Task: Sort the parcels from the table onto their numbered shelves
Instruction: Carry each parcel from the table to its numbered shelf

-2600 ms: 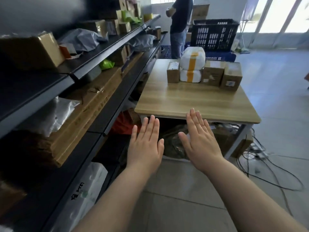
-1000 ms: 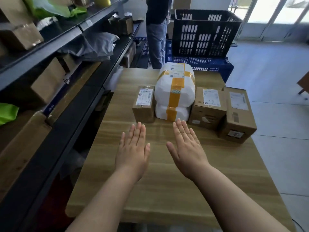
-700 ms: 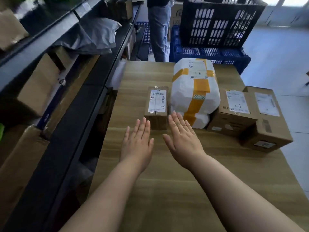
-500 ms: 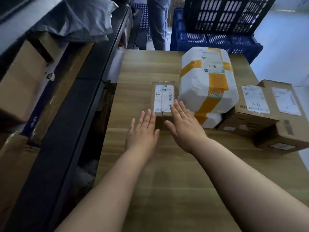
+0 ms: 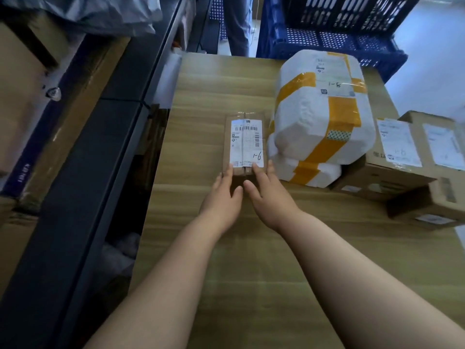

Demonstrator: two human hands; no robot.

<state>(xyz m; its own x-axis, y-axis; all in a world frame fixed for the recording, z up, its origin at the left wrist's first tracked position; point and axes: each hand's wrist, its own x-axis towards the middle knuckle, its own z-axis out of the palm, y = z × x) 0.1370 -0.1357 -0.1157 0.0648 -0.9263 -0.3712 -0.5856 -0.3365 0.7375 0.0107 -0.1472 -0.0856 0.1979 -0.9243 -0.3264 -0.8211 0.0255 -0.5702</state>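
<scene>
A small brown cardboard parcel (image 5: pixel 246 144) with a white label and handwritten number stands on the wooden table (image 5: pixel 234 278). My left hand (image 5: pixel 222 197) and my right hand (image 5: pixel 269 196) lie side by side at its near end, fingers straight, fingertips touching its near top edge without closing around it. Right of it, a white bagged parcel (image 5: pixel 319 114) bound with yellow tape rests on a second white parcel (image 5: pixel 308 173). Further right sit two brown boxes (image 5: pixel 388 170) (image 5: pixel 442 182) with labels.
Dark metal shelving (image 5: pixel 83 187) runs along the left of the table, holding cardboard boxes (image 5: pixel 22 102) and a grey bag (image 5: pixel 100 13). Stacked blue and black crates (image 5: pixel 332 39) stand behind the table. A person's legs (image 5: pixel 237 23) are beyond the far edge.
I have come up to the table and both hands have moved forward over it, from hovering apart to touching the near end of the small brown parcel.
</scene>
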